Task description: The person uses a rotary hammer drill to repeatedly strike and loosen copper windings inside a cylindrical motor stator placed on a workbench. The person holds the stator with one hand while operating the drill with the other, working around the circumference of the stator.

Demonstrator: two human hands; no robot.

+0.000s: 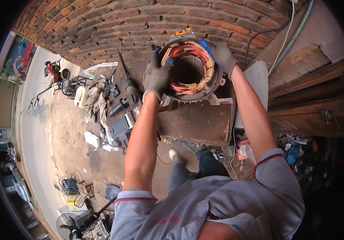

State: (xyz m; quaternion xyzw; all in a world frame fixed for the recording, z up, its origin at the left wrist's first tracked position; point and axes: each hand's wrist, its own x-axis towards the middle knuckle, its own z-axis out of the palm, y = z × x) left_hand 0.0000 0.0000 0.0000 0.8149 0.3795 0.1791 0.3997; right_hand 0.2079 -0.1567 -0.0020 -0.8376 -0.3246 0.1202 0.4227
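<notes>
While we look down along our outstretched arms, a fan with black blades (75, 229) shows at lower left, and a whitish jug (81, 97) sits beyond the table's left edge, beside a crumpled cloth (96, 100). Next comes a power tool (132, 95), lying along the left side of the brown table (198, 129), its long pointed bit aimed toward the far left corner. Our gloved left hand (156, 76) grips the left rim of a motor stator (198, 67). We have that stator toward the table's far edge, nearer the right edge, its bore facing us, ringed by red copper windings (210, 72) with beige wrapping. Our gloved right hand (224, 58) holds the upper right rim, blue fingers against the coils. Farther right stand wooden planks (312, 116).
</notes>
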